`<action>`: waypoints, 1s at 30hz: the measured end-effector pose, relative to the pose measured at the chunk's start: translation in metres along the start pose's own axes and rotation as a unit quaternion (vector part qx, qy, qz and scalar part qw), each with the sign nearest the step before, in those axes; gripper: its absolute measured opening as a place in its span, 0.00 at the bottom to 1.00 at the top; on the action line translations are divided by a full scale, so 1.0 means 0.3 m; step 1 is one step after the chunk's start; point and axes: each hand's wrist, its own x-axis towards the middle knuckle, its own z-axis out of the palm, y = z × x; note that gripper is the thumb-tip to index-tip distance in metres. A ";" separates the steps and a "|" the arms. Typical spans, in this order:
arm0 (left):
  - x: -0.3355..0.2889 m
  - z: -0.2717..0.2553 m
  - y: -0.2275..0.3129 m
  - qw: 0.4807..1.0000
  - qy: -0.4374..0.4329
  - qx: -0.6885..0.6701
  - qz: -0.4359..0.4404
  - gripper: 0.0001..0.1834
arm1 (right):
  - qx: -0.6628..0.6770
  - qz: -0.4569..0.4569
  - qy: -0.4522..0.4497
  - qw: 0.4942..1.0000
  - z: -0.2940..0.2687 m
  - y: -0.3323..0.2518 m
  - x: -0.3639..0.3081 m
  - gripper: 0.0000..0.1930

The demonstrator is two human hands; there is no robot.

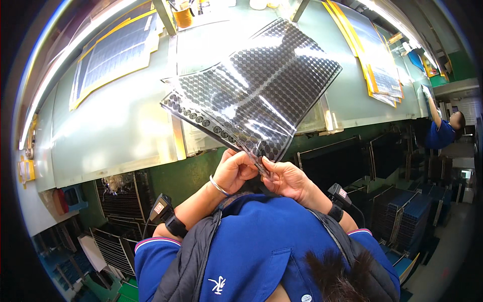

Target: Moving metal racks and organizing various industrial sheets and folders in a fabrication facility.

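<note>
A dark sheet (261,85) patterned with rows of small black discs, under glossy clear plastic film, lies tilted across the near edge of the bench and sticks out toward me. My left hand (235,170) is closed at its near corner, fingers curled in. Right beside it, my right hand (286,178) pinches the same corner between thumb and fingers. The fingertips of both hands nearly meet there. Along the left side of the sheet a strip of larger black discs (201,120) shows, with the film's loose edge next to it.
The pale bench (121,146) runs across in front of me. Yellow-edged stacks of sheets lie at left (118,53) and right (372,55). An orange pot (184,17) stands at the back. Dark racks (332,161) fill the space below. Another person (443,131) is far right.
</note>
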 end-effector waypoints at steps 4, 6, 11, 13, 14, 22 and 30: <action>-0.020 0.034 0.012 0.999 -0.009 0.038 0.033 0.03 | -0.014 -0.039 0.052 0.998 0.009 0.006 -0.013 0.07; -0.027 0.021 0.024 0.982 -0.042 0.168 0.081 0.08 | 0.003 -0.109 0.002 0.994 -0.011 -0.004 -0.017 0.06; -0.024 -0.043 -0.019 0.956 -0.036 0.255 0.141 0.08 | -0.037 -0.139 -0.006 0.990 0.018 0.005 -0.027 0.07; -0.022 -0.043 -0.031 0.935 -0.042 0.301 0.181 0.08 | -0.023 -0.159 0.012 0.987 0.051 0.002 -0.041 0.07; -0.025 -0.021 -0.034 0.950 -0.034 0.259 0.171 0.09 | -0.031 -0.162 -0.009 0.986 0.021 -0.005 -0.025 0.08; -0.069 0.013 0.071 0.988 -0.077 0.082 -0.108 0.16 | -0.067 -0.158 0.021 0.985 0.019 0.002 -0.003 0.08; -0.065 -0.113 0.015 0.993 -0.012 0.104 -0.062 0.08 | -0.204 -0.148 0.091 0.964 0.006 0.026 -0.017 0.10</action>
